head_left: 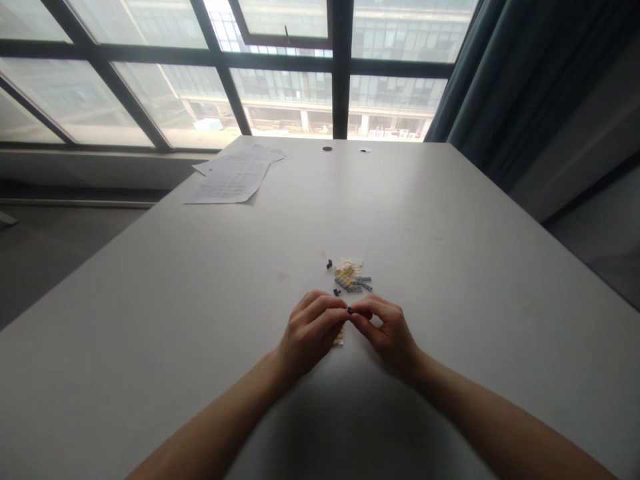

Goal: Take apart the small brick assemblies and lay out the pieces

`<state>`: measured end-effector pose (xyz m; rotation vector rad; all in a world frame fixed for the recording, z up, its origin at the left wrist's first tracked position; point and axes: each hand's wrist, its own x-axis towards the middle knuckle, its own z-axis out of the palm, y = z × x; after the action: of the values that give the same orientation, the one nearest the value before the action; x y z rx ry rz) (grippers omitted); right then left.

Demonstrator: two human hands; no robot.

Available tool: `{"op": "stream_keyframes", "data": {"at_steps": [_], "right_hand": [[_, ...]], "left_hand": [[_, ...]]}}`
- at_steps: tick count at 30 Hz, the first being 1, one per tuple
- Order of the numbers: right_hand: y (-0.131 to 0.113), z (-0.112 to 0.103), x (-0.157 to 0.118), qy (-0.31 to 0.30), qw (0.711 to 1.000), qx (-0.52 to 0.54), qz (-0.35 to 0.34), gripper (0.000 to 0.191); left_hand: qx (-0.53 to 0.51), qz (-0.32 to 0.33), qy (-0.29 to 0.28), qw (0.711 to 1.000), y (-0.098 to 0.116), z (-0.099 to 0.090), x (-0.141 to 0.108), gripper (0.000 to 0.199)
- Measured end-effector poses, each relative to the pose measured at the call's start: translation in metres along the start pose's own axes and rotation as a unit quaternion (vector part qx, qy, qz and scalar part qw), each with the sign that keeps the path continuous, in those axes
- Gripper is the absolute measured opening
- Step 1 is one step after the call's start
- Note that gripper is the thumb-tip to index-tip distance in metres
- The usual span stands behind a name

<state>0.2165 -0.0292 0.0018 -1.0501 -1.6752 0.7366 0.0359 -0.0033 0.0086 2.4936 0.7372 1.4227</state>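
My left hand point(314, 328) and my right hand point(384, 327) meet over the table, fingertips pinched together on a small black building brick piece point(350, 310). Most of that piece is covered by the fingers. Just beyond them lies a loose group of yellow bricks point(345, 275), grey bricks point(355, 289) and pale, nearly white bricks point(356, 263). Two small black pieces sit to its left, a farther black piece point(329, 265) and a nearer black piece point(337, 292). Partly under my left hand shows a tan studded piece point(339, 339).
The white table point(175, 300) stretches away to a wide window point(290, 87). Printed paper sheets point(233, 177) lie at its far left. Two round cable holes, a left one point(327, 149) and a right one point(365, 151), are near the back edge. A dark curtain point(500, 87) hangs at the right.
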Motion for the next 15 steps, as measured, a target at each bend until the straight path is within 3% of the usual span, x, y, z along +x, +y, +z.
{"op": "stream_keyframes", "data": {"at_steps": [15], "right_hand": [[-0.0025,-0.0006,0.0010,0.008,1.000,0.010,0.020,0.012]], "left_hand": [[0.001,-0.019,0.007,1.000,-0.0001,0.0016,0.0013,0.017]]}}
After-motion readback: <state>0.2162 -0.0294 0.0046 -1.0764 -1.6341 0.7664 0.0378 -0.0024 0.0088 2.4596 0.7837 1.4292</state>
